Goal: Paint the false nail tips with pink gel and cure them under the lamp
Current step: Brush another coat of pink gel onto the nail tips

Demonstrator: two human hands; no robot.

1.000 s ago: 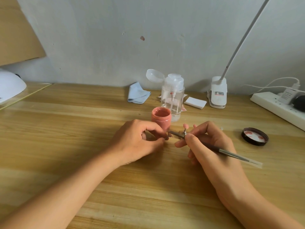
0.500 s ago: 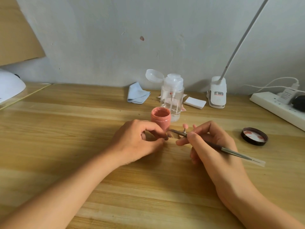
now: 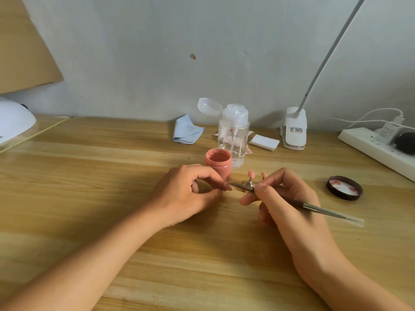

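An open jar of pink gel (image 3: pixel 218 164) stands on the wooden table (image 3: pixel 89 180) just behind my hands. My right hand (image 3: pixel 283 198) pinches a slim nail brush (image 3: pixel 314 208); its tip points left toward my left fingertips. My left hand (image 3: pixel 188 194) has thumb and forefinger curled together, pinching something small that the fingers mostly hide. A pink-painted nail tip on a small metal stand (image 3: pixel 250 178) stands between the hands, behind the brush. The white curing lamp (image 3: pixel 13 122) sits at the far left edge.
The jar's black lid (image 3: pixel 344 187) lies upturned at the right. Behind the jar stand a clear pump bottle (image 3: pixel 233 135), a blue cloth (image 3: pixel 186 130), white pads (image 3: pixel 263 142) and a clip-on desk lamp (image 3: pixel 294 131). A white power strip (image 3: pixel 379 149) runs along the right edge.
My right hand has shifted slightly, lowering the brush's tip end a little toward my left fingertips. My left hand has stayed in place.
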